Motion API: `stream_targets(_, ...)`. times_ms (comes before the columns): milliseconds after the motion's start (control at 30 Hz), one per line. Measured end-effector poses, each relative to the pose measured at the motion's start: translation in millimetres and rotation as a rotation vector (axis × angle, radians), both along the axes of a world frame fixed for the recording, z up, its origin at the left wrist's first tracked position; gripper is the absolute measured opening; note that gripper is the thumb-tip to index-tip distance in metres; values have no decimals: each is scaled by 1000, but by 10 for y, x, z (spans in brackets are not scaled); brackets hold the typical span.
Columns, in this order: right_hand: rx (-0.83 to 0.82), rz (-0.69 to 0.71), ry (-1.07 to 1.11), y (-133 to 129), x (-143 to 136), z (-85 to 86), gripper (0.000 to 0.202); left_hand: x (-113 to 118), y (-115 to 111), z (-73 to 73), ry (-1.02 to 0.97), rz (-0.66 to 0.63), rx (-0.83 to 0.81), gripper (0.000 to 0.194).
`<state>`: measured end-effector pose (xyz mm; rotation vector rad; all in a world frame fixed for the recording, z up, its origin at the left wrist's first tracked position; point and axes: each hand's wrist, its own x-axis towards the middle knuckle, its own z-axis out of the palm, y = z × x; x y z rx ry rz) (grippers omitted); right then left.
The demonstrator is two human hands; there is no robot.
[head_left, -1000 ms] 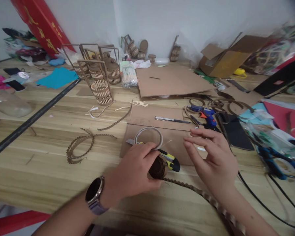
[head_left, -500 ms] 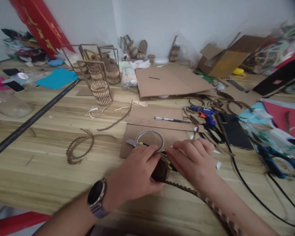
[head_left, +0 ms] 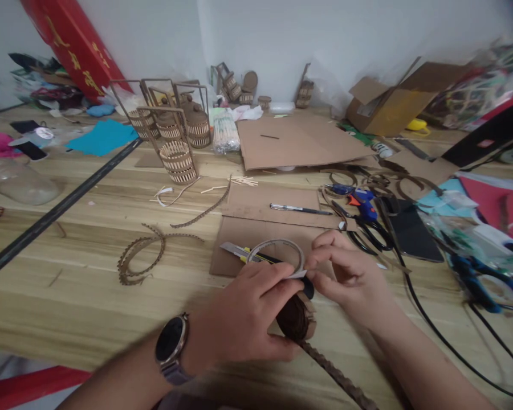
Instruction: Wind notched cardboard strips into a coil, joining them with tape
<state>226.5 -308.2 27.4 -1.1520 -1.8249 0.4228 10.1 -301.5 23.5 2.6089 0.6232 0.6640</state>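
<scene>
My left hand [head_left: 260, 307], with a watch on its wrist, is closed round a coil of brown corrugated cardboard strip [head_left: 294, 319]. From that coil a loose tail runs down to the lower right. The fingers of the same hand also press against a roll of tape [head_left: 277, 244] standing on edge above the coil. A short pale piece of tape [head_left: 298, 275] juts from between those fingers toward my right hand [head_left: 346, 270], whose thumb and forefinger are pinched at its end. Just behind the tape roll lies a utility knife [head_left: 235, 249], partly covered by my left hand.
Cardboard sheets [head_left: 308, 142] and a pen [head_left: 301, 209] lie ahead. Scissors [head_left: 374, 230], a blue glue gun [head_left: 365, 205] and a phone [head_left: 416, 230] are to the right. Small slatted buckets [head_left: 177, 162] stand at the back left; a curled corrugated strip [head_left: 123, 265] lies at left.
The tape roll and coil have shifted right with my left hand. My right hand has turned and its fingers have opened out somewhat, and a pale tape piece now shows between the hands.
</scene>
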Motion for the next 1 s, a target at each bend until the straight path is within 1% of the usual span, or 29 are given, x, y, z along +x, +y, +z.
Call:
stream_targets(300,21,-17,-28,-19,-32,12,13,21,-3,10,-17,-13,31,56)
stream_targets(400,25,-26,-36,6,30,-17,13,14,-5,24,-29,-7,36,54)
stream_targets(467,51,-112,-5,48,135,-60,14,-2,-2,38,-31,8,21,55)
stream_targets(500,81,-183,23,71,194,-80,15,-11,1,46,-30,21,7,56)
stream_targets(533,132,-264,51,90,246,-95,15,-19,6,52,-29,31,-9,56)
stream_targets(567,182,-312,54,102,282,-103,12,-24,12,55,-27,38,-23,57)
stream_targets(600,223,-308,9,106,297,-101,13,-27,19,55,-24,38,-33,58)
stream_targets(633,252,-263,-73,100,287,-91,25,-27,26,50,-24,30,-38,58)
stream_targets(700,288,-94,-296,66,209,-54,51,-22,37,27,-25,8,-40,59)
stream_targets(733,309,-13,-379,45,154,-35,58,-18,42,11,-25,0,-44,60)
stream_targets(800,336,51,-457,10,61,-11,63,-11,51,-21,-19,-13,-67,61)
stream_targets(900,366,14,-474,6,37,-29,62,-10,71,-39,-16,-31,-92,59)
stream_targets(1000,371,-64,-533,54,126,-83,57,-16,101,-28,-46,13,-39,56)
